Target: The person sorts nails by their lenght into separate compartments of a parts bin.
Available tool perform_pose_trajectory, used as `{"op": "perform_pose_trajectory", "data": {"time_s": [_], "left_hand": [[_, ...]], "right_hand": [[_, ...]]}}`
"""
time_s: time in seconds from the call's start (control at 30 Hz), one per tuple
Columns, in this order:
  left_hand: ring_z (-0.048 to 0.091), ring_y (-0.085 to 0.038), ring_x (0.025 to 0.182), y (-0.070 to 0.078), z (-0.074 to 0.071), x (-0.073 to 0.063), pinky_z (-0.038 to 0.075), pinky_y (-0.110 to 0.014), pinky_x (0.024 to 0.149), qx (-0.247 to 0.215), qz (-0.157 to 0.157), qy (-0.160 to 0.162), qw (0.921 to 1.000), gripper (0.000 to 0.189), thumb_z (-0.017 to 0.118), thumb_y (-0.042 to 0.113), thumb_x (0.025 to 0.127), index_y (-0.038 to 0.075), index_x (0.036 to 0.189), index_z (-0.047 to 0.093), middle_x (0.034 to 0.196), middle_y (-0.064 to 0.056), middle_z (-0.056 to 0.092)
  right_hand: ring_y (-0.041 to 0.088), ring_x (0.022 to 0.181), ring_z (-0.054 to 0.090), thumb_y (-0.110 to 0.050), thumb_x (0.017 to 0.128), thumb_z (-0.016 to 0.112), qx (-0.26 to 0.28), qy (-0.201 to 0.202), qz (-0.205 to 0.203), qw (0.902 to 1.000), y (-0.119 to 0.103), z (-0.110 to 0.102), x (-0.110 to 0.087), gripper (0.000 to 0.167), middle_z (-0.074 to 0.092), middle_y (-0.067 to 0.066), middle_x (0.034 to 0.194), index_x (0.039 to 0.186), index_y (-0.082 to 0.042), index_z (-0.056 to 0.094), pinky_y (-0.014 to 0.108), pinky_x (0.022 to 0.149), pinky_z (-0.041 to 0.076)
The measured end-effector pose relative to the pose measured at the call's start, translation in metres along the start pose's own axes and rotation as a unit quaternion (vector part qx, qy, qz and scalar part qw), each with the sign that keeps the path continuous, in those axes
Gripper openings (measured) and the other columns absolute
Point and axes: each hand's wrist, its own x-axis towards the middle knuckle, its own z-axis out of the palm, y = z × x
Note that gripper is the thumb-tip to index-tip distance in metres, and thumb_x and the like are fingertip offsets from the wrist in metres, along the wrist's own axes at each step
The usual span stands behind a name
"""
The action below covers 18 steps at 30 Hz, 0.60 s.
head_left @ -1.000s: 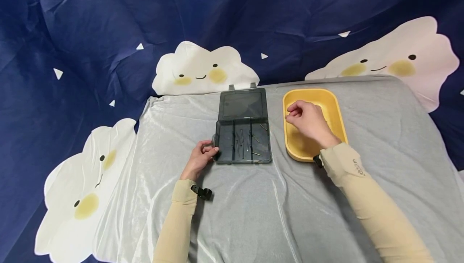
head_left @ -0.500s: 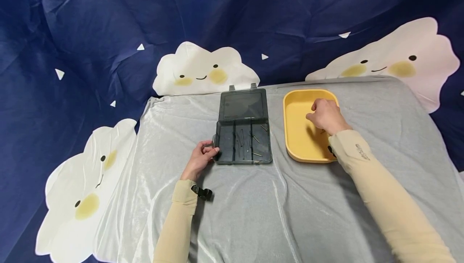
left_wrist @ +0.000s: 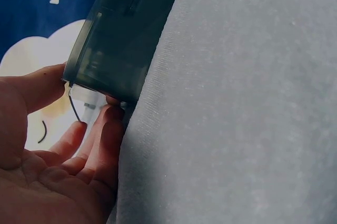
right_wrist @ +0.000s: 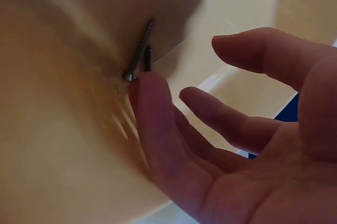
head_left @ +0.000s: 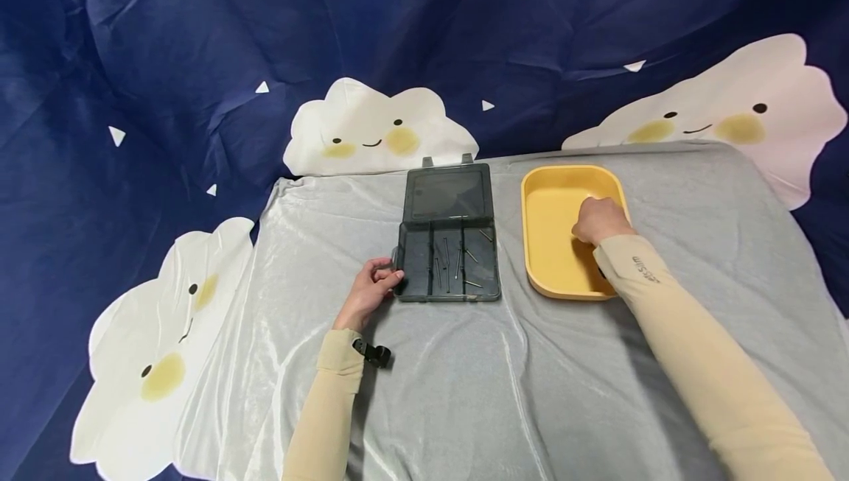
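Note:
A dark translucent compartment box [head_left: 414, 260] stands with its lid [head_left: 449, 192] folded back. Several screws [head_left: 446, 256] lie in its middle and right compartments; the left compartment shows bare. My left hand [head_left: 371, 288] holds the box's left edge, thumb at the rim and fingers against the side, as the left wrist view of the box [left_wrist: 118, 39] also shows. Down inside a yellow bin [head_left: 547, 230] is my right hand [head_left: 600, 222]. Two dark screws [right_wrist: 138, 52] lie there against the bin wall, the right index fingertip [right_wrist: 155, 89] right at them. The thumb [right_wrist: 237, 50] stands apart from that finger.
Grey velvety cloth [head_left: 451, 392] covers the table beneath the box and the bin. A strip of cloth separates the two containers. Behind the table hangs a dark blue curtain [head_left: 530, 24] with cloud prints.
My right hand has moved from the bin's left side to its right and then lower into it. The left hand keeps its place on the box edge.

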Motion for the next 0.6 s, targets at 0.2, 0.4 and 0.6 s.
{"op": "perform_pose_trajectory", "data": {"time_s": [0.2, 0.4, 0.6], "left_hand": [[0.055, -0.008, 0.072, 0.001, 0.0, -0.001, 0.047, -0.023, 0.065, 0.005, 0.004, 0.002, 1.0, 0.046, 0.069, 0.013, 0.089, 0.003, 0.129, 0.048, 0.092, -0.001, 0.066], [0.056, -0.007, 0.073, 0.002, 0.0, -0.001, 0.047, -0.023, 0.065, 0.001, 0.002, -0.002, 1.0, 0.047, 0.069, 0.013, 0.089, 0.003, 0.13, 0.047, 0.091, 0.001, 0.065], [0.056, -0.006, 0.075, 0.002, -0.002, -0.001, 0.047, -0.025, 0.067, -0.003, 0.0, -0.011, 0.9999, 0.052, 0.068, 0.013, 0.09, 0.0, 0.134, 0.043, 0.093, 0.002, 0.066]], "right_hand": [[0.037, 0.079, 0.056, -0.009, 0.081, 0.053, -0.019, -0.019, 0.002, 0.9996, 0.001, 0.003, 0.005, 0.014, 0.06, 0.025, 0.083, 0.075, 0.002, 0.057, 0.043, 0.069, 0.049], [0.045, 0.089, 0.06, -0.005, 0.081, 0.05, -0.038, -0.027, -0.004, 0.9989, 0.002, 0.007, 0.009, 0.016, 0.062, 0.032, 0.093, 0.083, 0.008, 0.059, 0.049, 0.077, 0.051], [0.05, 0.095, 0.059, 0.001, 0.074, 0.048, -0.045, -0.025, -0.008, 0.9986, 0.003, 0.01, 0.011, 0.022, 0.061, 0.038, 0.099, 0.089, 0.013, 0.06, 0.053, 0.083, 0.051]]}}
